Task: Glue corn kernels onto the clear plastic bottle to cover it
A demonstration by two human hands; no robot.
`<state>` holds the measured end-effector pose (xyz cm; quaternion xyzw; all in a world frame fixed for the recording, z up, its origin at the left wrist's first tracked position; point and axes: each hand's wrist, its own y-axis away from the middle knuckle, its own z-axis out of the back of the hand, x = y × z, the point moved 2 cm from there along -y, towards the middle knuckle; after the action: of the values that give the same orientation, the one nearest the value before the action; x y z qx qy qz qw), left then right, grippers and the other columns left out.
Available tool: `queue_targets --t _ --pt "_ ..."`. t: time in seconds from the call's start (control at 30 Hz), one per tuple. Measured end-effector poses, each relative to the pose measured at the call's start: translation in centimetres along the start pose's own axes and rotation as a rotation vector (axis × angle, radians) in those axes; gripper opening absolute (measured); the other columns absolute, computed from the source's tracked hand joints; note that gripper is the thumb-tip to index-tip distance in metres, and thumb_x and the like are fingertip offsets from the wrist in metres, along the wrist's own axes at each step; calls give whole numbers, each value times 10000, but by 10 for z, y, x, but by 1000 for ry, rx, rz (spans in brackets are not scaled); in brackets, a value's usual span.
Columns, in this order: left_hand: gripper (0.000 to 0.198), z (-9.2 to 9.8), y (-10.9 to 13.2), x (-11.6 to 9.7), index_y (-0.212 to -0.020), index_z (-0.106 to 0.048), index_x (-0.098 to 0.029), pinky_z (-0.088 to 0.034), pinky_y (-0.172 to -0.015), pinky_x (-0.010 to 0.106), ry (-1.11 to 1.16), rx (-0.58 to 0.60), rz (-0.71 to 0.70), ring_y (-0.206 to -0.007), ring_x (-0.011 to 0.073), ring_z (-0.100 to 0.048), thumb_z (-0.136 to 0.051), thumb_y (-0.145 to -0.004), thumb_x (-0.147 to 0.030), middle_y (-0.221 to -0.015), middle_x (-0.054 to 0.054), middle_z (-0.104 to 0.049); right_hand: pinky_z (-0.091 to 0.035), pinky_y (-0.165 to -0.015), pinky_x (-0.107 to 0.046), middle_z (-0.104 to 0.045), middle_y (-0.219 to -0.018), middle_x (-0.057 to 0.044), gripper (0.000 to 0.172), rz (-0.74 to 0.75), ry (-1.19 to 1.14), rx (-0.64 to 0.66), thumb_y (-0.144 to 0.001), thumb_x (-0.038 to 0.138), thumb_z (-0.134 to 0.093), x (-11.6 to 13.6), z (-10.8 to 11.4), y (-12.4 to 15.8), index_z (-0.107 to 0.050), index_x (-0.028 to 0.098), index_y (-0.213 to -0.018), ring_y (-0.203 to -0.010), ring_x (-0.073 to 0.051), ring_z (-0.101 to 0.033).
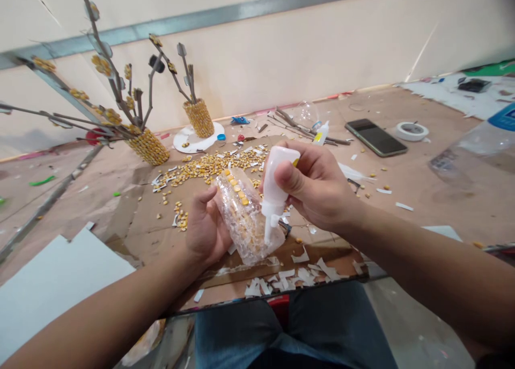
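Note:
My left hand holds a clear, wrinkled plastic container from its left side, tilted over the table. A row of yellow corn kernels is stuck along its upper part. My right hand is closed round a white glue bottle, turned nozzle down. The nozzle tip is at the lower right part of the container's surface. Behind the container, loose corn kernels are spread on brown cardboard.
Two kernel-covered pots with twigs stand at the back left. A phone, a tape roll and a clear bottle lie right. Paper scraps line the front edge; white sheets lie left.

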<state>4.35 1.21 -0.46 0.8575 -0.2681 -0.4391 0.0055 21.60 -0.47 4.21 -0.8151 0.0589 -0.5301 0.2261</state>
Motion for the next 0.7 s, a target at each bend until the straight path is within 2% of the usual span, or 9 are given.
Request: queue_targets --t 0.23,0.47,0.57,0.7 --pt "501 6 -1 0 -1124 -734 -170 -623 -987 528 -13 -33 2 -1070 409 -779 -715 -778 -532 -934 90 -826 -392 -464 -244 -553 -638 52 446 -33 8 -25 -860 609 -848 -4 3 1 -626 225 -816 -537 -94 -496" --pt "511 9 -2 0 -1105 -737 -173 -641 -937 557 -46 -9 7 -1119 437 -761 -666 -793 -572 -938 102 -821 -409 -487 -242 -580 -682 37 462 11 42 -73 -878 631 -822 -6 7 -1 -623 223 -794 -552 -85 -495" --pt "517 11 -2 -2 -1093 -736 -168 -654 -888 532 -58 5 -7 -1066 417 -770 -669 -796 -587 -929 104 -817 -438 -500 -245 -643 -757 11 466 6 39 -139 -870 652 -817 -5 13 -5 -640 224 -815 -589 -92 -526" --pt "501 14 -3 -6 -1138 -724 -200 -666 -863 501 -40 2 -54 -1012 372 -782 -656 -828 -588 -948 79 -818 -473 -503 -249 -640 -778 14 450 -54 18 -198 -806 622 -884 -2 20 -9 -665 235 -876 -616 -106 -540"
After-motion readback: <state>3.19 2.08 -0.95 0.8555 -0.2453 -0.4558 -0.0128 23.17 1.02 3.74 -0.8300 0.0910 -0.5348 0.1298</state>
